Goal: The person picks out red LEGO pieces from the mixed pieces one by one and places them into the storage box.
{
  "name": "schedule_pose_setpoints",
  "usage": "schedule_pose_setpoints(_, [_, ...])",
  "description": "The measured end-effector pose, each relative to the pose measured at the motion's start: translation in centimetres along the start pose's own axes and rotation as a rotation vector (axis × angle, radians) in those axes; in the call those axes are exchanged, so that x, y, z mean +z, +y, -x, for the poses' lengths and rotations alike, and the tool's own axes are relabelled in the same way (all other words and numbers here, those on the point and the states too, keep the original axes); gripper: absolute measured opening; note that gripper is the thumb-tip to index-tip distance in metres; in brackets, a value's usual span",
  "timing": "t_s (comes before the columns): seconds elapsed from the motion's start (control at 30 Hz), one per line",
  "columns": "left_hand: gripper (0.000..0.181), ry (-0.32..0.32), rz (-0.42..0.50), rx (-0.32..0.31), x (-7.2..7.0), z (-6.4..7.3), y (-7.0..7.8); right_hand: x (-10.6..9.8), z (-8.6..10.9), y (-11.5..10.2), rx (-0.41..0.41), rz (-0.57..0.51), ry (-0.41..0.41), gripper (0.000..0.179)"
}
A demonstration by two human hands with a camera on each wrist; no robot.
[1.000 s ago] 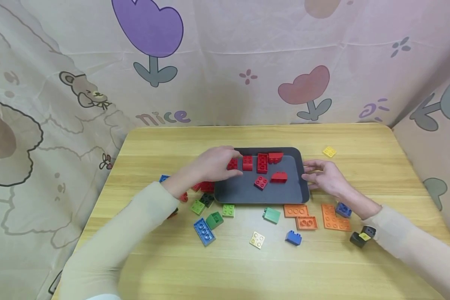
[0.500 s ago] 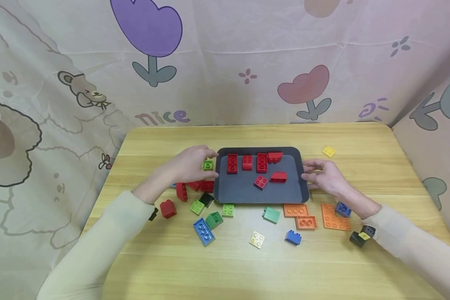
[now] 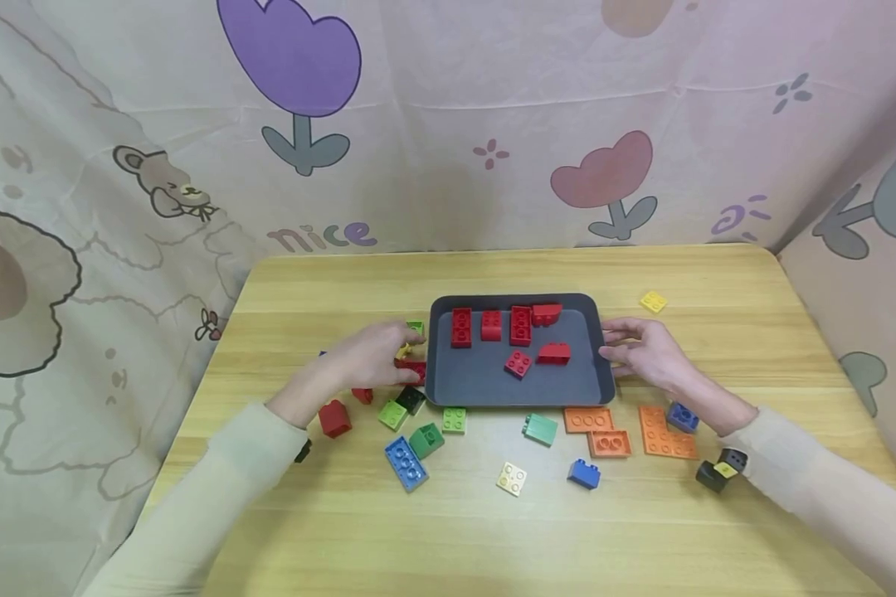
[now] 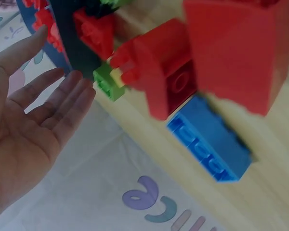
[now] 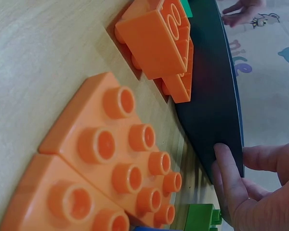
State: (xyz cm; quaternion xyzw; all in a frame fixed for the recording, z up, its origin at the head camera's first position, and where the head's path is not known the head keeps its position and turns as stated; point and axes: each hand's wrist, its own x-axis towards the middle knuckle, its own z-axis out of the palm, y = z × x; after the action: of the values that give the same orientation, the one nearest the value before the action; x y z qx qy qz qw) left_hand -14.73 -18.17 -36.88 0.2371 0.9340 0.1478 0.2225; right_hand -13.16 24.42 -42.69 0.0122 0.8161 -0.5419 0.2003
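Already we have six red bricks [image 3: 520, 325] in the tray [image 3: 493, 386], more outside (left grip [image 3: 369, 352] spread, empty; right grip [image 3: 648, 353] relaxed, touching the tray).

I view a tabletop play area, in a home or elsewhere I cannot tell: toy bricks [image 3: 585, 474] on a wooden table [image 3: 448, 535], cartoon-printed cloth [image 3: 433, 99] behind and at both sides.

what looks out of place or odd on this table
Nothing looks broken, but one flat yellow brick sits by itself toward the back right of the table, away from the main scatter of loose bricks beside the tray, so it looks stray.
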Motion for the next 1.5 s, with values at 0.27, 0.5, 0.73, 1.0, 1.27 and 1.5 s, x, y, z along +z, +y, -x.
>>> schedule_pose_setpoints(0.27, [0.062, 0.004, 0.037, 0.002, 1.4, -0.5, -0.4, 0.0, -0.1, 0.2, 0.005, -0.002, 0.000, 0.061])
schedule_pose_setpoints(0.5, [0.058, 0.023, 0.013, -0.015, 1.6, -0.7, -0.7, -0.1, -0.2, 0.2, 0.002, 0.007, -0.001, 0.060])
schedule_pose_setpoints(0.73, [0.056, 0.020, 0.015, -0.015, 2.0, -1.0, -0.8, -0.1, -0.2, 0.2, 0.005, 0.007, -0.003, 0.060])
schedule_pose_setpoints(1.0, [0.049, 0.005, 0.003, -0.015, 2.2, -1.3, -0.8, -0.1, -0.2, 0.3, -0.004, -0.002, -0.002, 0.061])
schedule_pose_setpoints(1.27, [0.042, 0.004, -0.025, 0.015, 2.4, -1.6, -1.0, -0.1, -0.1, 0.3, -0.010, -0.004, -0.003, 0.059])
schedule_pose_setpoints(1.5, [0.039, -0.012, -0.018, 0.007, 2.4, -1.7, -1.0, -0.1, -0.2, 0.4, -0.008, -0.001, -0.006, 0.059])
